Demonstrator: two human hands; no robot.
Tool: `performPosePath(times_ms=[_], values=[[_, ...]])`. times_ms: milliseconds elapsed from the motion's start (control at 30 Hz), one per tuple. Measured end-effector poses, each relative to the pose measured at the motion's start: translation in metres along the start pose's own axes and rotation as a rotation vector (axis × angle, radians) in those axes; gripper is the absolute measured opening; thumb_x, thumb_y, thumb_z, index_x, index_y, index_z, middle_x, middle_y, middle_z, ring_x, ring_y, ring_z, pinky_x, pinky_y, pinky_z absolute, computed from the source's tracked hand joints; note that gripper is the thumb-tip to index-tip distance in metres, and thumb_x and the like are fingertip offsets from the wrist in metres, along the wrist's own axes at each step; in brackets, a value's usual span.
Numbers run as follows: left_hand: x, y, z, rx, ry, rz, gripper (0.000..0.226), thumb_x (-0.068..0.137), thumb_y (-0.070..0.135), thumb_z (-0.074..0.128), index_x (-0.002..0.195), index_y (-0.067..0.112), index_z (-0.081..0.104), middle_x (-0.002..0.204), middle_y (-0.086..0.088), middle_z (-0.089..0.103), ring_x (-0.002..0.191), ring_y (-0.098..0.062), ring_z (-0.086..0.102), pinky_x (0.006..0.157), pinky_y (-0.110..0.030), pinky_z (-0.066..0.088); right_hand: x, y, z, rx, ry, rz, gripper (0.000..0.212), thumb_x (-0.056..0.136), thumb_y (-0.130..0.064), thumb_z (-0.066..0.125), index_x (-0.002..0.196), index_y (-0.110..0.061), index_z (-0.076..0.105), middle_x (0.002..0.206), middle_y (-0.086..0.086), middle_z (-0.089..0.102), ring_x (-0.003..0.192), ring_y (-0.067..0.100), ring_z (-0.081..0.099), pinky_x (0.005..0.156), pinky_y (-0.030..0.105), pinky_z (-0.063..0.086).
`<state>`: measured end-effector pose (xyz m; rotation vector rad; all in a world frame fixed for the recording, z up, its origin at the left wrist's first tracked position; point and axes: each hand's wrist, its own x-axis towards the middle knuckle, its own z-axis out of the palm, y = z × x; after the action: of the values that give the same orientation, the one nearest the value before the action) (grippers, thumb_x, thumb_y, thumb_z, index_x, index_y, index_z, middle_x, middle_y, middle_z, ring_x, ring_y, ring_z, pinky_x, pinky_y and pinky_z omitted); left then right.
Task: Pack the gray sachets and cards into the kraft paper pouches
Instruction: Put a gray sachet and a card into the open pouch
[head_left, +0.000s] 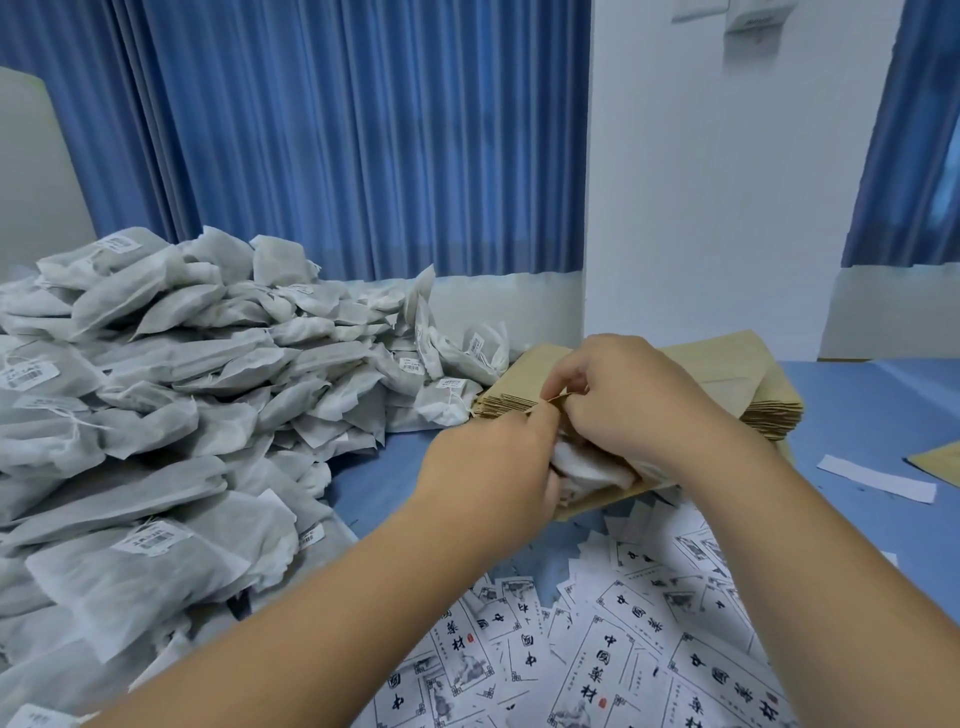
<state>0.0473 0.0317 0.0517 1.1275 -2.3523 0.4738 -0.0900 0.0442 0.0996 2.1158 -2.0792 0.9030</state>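
Cards (597, 660) lying nearest on blue worktop (374, 483). Left hand (488, 467) fingers pinching kraft pouch (582, 509) edge. Right hand (634, 400) fingers curling round same pouch, gray sachets (587, 462) sitting inside.

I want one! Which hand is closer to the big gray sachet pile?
Left. The left hand is just right of the pile; the right hand is farther right.

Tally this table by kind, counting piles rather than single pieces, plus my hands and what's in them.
Sachet heap: 1
Pouch stack: 1
Card spread: 1
Hands: 2, left hand and right hand
Held pouch: 1
Held sachet: 1
Total: 7
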Motion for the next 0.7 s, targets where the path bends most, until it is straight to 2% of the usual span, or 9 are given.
performPosePath(times_ms=[67,133,267,367,433,533,633,700], values=[[0.002,0.006,-0.002,-0.042,-0.005,-0.080,0.013,0.088,0.034,0.040,0.091,0.023,0.034,0.085,0.004,0.057,0.067,-0.024,0.045,0.048,-0.029,0.019,0.000,0.002,-0.002,0.026,0.005,0.011,0.034,0.070,-0.010,0.052,0.064,-0.041,0.062,0.080,-0.015,0.059,0.082,0.012,0.060,0.071,0.031,0.052],[0.002,0.009,-0.002,0.036,0.019,-0.093,0.017,0.090,0.037,0.039,0.086,0.022,0.030,0.077,0.005,0.046,0.061,-0.023,0.039,0.046,-0.028,0.012,0.001,0.003,-0.003,0.046,0.017,0.012,0.036,0.070,-0.008,0.052,0.063,-0.041,0.062,0.081,-0.015,0.059,0.082,0.013,0.060,0.074,0.033,0.053],[0.003,0.011,0.000,0.154,0.007,-0.115,0.018,0.094,0.036,0.038,0.088,0.021,0.029,0.067,0.004,0.032,0.055,-0.021,0.032,0.045,-0.028,0.012,0.002,0.002,0.000,0.041,0.014,0.000,0.033,0.071,-0.008,0.053,0.071,-0.039,0.065,0.087,-0.013,0.059,0.086,0.015,0.060,0.078,0.034,0.053],[0.009,0.011,0.000,0.068,-0.023,-0.093,0.010,0.095,0.032,0.040,0.095,0.022,0.040,0.080,0.001,0.045,0.067,-0.026,0.047,0.049,-0.029,0.022,0.002,0.002,0.003,0.011,0.009,-0.004,0.031,0.072,-0.010,0.053,0.074,-0.037,0.068,0.089,-0.011,0.060,0.089,0.017,0.060,0.078,0.033,0.052],[0.009,0.012,0.002,-0.085,-0.038,-0.034,0.011,0.093,0.032,0.044,0.092,0.021,0.043,0.085,0.000,0.047,0.080,-0.028,0.057,0.057,-0.030,0.031,0.001,0.002,0.001,-0.001,0.013,0.001,0.031,0.072,-0.011,0.054,0.077,-0.037,0.069,0.089,-0.010,0.060,0.089,0.017,0.059,0.079,0.033,0.052],[0.005,0.015,0.006,-0.288,-0.060,0.029,0.021,0.089,0.042,0.052,0.087,0.021,0.049,0.091,0.001,0.054,0.088,-0.025,0.057,0.064,-0.029,0.038,0.001,0.004,-0.003,0.011,0.033,0.025,0.034,0.070,-0.008,0.052,0.080,-0.035,0.071,0.090,-0.010,0.063,0.089,0.018,0.060,0.079,0.035,0.053],[0.007,0.014,0.009,-0.191,-0.057,0.024,0.027,0.090,0.044,0.050,0.103,0.022,0.058,0.101,0.002,0.059,0.091,-0.023,0.059,0.063,-0.028,0.039,0.000,0.002,-0.004,0.011,0.031,0.029,0.036,0.070,-0.007,0.051,0.080,-0.035,0.071,0.094,-0.008,0.064,0.091,0.019,0.060,0.080,0.035,0.053],[0.011,0.016,0.010,-0.093,-0.049,0.014,0.024,0.092,0.039,0.048,0.104,0.021,0.057,0.101,0.002,0.059,0.087,-0.025,0.061,0.059,-0.028,0.034,0.000,-0.001,-0.003,0.007,0.043,0.002,0.036,0.072,-0.007,0.052,0.084,-0.034,0.072,0.097,-0.007,0.062,0.093,0.020,0.060,0.081,0.034,0.052]])
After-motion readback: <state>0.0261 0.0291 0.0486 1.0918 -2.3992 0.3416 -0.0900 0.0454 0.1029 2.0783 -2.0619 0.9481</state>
